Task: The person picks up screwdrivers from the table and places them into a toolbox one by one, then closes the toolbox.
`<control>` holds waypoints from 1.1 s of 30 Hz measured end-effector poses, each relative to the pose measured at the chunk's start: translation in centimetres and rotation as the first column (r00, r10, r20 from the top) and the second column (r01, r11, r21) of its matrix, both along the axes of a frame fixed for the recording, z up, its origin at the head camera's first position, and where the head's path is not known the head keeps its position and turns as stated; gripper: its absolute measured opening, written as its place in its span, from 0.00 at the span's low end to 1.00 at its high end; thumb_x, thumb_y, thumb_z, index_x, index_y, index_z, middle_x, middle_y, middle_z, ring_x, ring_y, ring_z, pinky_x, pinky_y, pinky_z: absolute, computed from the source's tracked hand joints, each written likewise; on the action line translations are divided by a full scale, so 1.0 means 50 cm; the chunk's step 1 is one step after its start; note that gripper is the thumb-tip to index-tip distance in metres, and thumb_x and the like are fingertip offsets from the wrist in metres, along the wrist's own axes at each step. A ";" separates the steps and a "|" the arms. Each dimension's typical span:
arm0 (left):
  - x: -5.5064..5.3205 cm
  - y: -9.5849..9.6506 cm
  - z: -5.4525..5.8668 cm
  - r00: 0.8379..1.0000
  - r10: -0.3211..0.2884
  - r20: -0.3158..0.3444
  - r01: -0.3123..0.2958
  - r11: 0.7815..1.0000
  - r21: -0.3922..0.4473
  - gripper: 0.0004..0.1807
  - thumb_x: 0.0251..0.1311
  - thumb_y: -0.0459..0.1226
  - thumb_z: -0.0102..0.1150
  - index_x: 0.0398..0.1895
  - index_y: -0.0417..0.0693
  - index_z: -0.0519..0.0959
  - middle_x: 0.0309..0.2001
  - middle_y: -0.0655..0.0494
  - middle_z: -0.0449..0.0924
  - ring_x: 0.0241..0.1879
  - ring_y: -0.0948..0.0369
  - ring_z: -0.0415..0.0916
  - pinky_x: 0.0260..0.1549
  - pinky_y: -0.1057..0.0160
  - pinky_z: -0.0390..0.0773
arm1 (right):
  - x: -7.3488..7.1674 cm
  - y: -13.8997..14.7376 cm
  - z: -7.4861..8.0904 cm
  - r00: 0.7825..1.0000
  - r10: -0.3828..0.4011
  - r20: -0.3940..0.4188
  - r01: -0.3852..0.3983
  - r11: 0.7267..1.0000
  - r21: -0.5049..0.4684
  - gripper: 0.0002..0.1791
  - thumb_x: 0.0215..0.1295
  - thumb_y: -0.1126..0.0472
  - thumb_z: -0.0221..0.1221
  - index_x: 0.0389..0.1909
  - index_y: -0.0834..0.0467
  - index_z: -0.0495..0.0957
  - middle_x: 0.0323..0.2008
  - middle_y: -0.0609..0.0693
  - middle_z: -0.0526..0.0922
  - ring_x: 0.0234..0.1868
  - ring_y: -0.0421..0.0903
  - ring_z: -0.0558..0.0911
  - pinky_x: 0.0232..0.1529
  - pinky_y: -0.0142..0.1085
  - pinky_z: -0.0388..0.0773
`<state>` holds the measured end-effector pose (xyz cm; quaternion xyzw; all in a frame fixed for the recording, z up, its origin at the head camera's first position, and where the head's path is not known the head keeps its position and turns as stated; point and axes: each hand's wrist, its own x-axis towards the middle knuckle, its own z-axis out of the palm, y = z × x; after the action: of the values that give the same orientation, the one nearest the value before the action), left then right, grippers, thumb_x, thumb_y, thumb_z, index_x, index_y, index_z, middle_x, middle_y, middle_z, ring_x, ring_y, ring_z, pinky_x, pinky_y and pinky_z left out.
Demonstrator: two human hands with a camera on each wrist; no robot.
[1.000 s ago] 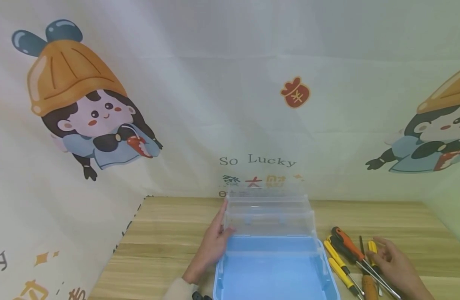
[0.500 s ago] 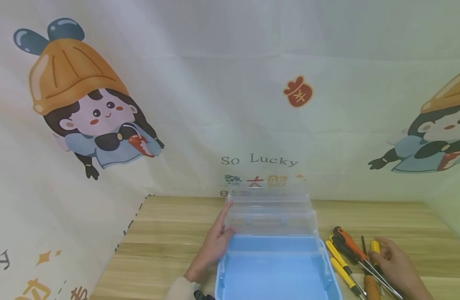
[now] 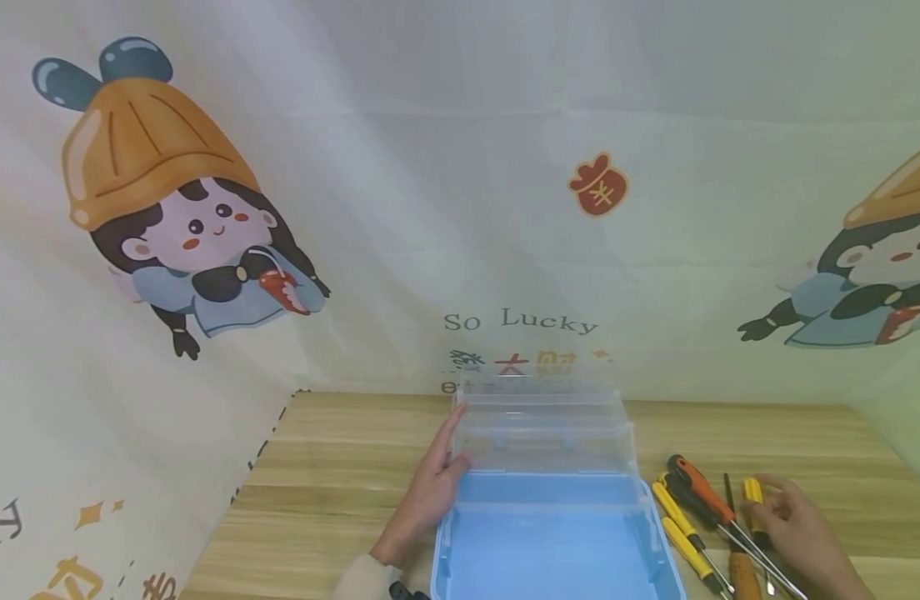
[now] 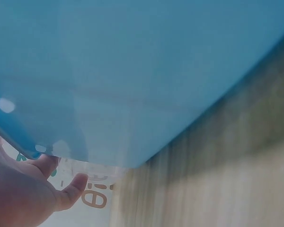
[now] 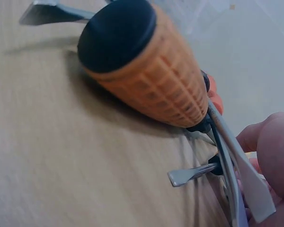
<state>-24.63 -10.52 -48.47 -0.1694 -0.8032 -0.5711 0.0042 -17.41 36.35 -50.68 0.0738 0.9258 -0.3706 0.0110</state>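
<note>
In the head view, my left hand point(image 3: 430, 492) rests at the left side of a light blue box point(image 3: 550, 550), its fingers stretched along the raised clear trays point(image 3: 546, 446). The left wrist view has the box's blue wall point(image 4: 132, 66) filling most of the picture. My right hand point(image 3: 801, 525) pinches the yellow handle of a screwdriver point(image 3: 752, 493) between thumb and fingers. Beside it lie an orange-and-black screwdriver point(image 3: 696, 483), two yellow-and-black screwdrivers point(image 3: 685, 546) and an orange-brown handle point(image 3: 745, 575). That ridged handle point(image 5: 151, 66) looms large in the right wrist view.
Everything stands on a wood-grain table point(image 3: 317, 467). Behind it hangs a pale printed cloth point(image 3: 400, 208), which also covers the sides. A black object point(image 3: 407, 592) sits by the left sleeve point(image 3: 366, 579) at the bottom edge.
The pinched yellow screwdriver has shifted slightly to the right, and more of its handle shows. My left hand has stayed by the trays. The view has turned a little.
</note>
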 end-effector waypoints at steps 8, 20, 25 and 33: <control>0.001 -0.002 0.005 0.999 -0.007 0.038 0.007 1.000 -0.014 0.37 0.74 0.33 0.42 0.78 0.76 0.46 0.79 0.59 0.44 0.13 0.68 0.57 0.27 0.61 0.75 | 0.002 0.005 0.003 1.000 -0.013 0.020 0.013 0.999 -0.041 0.35 0.76 0.51 0.48 0.71 0.71 0.53 0.41 0.57 0.81 0.41 0.50 0.81 0.33 0.36 0.75; 0.005 -0.002 0.010 0.999 -0.009 0.031 0.009 1.000 -0.007 0.37 0.74 0.33 0.41 0.78 0.77 0.46 0.79 0.58 0.45 0.14 0.68 0.58 0.26 0.62 0.76 | 0.001 0.010 0.015 0.999 0.001 -0.045 -0.003 0.999 -0.039 0.33 0.78 0.51 0.47 0.70 0.71 0.54 0.43 0.61 0.78 0.38 0.43 0.76 0.33 0.36 0.74; 0.005 -0.002 0.011 1.000 -0.002 0.027 0.003 1.000 -0.025 0.37 0.74 0.34 0.41 0.78 0.76 0.46 0.80 0.57 0.44 0.15 0.68 0.59 0.31 0.61 0.75 | 0.000 0.011 0.019 0.996 -0.002 -0.090 -0.001 1.000 -0.031 0.32 0.78 0.52 0.47 0.70 0.71 0.54 0.45 0.64 0.77 0.45 0.60 0.79 0.34 0.40 0.78; 0.006 -0.005 0.016 0.999 -0.003 0.040 0.004 1.000 -0.030 0.37 0.74 0.34 0.41 0.78 0.76 0.45 0.78 0.56 0.50 0.16 0.68 0.60 0.20 0.65 0.74 | -0.010 0.011 0.034 0.982 0.000 -0.191 -0.009 0.999 -0.045 0.29 0.77 0.59 0.46 0.70 0.72 0.54 0.42 0.66 0.76 0.50 0.79 0.76 0.40 0.57 0.82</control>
<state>-24.31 -10.76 -47.68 -0.1593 -0.8114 -0.5622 -0.0154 -17.89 36.89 -48.97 0.0354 0.9141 -0.3968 -0.0754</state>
